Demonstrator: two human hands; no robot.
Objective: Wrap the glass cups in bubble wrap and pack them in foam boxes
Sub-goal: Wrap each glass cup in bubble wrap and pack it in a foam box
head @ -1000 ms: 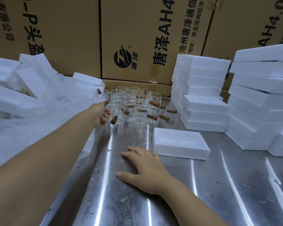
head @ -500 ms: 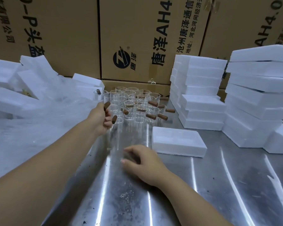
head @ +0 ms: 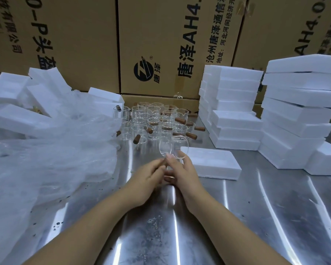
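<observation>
Left hand pinches brown handle of clear glass cup, tilted. Right hand fingers curled round cup, above shiny steel table.

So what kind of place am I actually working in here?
Probably a warehouse packing station: stacked white foam boxes, a batch of identical glass cups on a steel table, and big printed shipping cartons walled up behind.

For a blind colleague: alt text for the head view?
The left hand and right hand hold a clear glass cup over a steel table. Behind stand more glass cups with brown handles; bubble wrap lies left, stacked foam boxes right.
</observation>
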